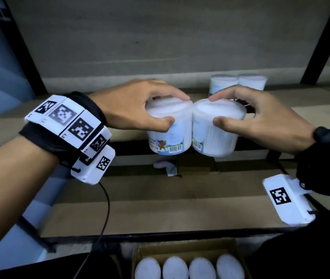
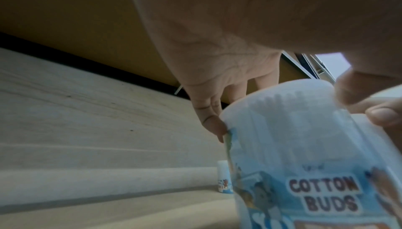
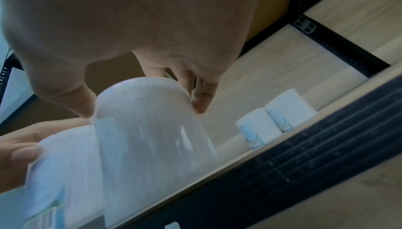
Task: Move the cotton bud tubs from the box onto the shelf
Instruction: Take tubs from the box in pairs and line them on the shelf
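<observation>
Two cotton bud tubs held side by side at the shelf, more in the box and on the shelf

The left tub (image 1: 170, 128) is a translucent white cylinder packed with buds, upright, with a blue label showing a cartoon bear, a barcode and the words "COTTON BUDS"; the left hand (image 1: 138, 105) grips its lid from above. The right tub (image 1: 215, 129) looks the same, its barcode facing left, gripped at the lid by the right hand (image 1: 260, 119); the two tubs touch. Beyond the right hand, two shelved tubs (image 1: 237, 83) stand upright and touching on the wooden shelf (image 1: 311, 97). Below both hands, the cardboard box (image 1: 182, 249) holds a row of four boxed tubs (image 1: 189, 267), white lids up.
</observation>
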`<state>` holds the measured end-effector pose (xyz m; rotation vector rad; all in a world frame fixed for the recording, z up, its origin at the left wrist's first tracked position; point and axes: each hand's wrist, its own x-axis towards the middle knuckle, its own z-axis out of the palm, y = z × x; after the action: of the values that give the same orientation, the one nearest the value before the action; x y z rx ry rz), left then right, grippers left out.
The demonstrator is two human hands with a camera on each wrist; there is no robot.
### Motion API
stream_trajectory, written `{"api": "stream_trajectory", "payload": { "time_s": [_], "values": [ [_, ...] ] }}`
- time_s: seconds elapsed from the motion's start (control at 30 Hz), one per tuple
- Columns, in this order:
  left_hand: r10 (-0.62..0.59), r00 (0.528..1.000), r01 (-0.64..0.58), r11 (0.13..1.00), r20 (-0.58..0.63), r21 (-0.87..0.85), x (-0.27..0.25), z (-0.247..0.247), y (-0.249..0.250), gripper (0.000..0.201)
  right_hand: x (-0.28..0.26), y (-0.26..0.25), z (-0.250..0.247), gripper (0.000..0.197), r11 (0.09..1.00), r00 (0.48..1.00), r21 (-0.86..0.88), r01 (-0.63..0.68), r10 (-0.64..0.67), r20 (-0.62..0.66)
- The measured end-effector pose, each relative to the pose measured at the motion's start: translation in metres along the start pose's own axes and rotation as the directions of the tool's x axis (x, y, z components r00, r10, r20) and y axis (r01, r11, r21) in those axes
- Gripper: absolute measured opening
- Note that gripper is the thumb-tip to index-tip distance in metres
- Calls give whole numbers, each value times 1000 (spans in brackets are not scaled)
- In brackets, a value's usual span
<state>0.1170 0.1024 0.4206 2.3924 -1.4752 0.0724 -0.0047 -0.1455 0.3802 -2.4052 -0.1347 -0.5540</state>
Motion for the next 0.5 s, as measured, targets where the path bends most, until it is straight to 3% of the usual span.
{"api": "stream_trajectory", "payload": {
  "time_s": [0.2,0.5],
  "values": [
    [29,999,-29,999,-18,31,19,-3,-17,51,25,11,6,42,997,997,-74,-13,7,-83],
    [-31,999,32,998,13,-49,40,14,-36,42,43,22,18,43,987,992,-146,-65,49,-113]
  ]
}}
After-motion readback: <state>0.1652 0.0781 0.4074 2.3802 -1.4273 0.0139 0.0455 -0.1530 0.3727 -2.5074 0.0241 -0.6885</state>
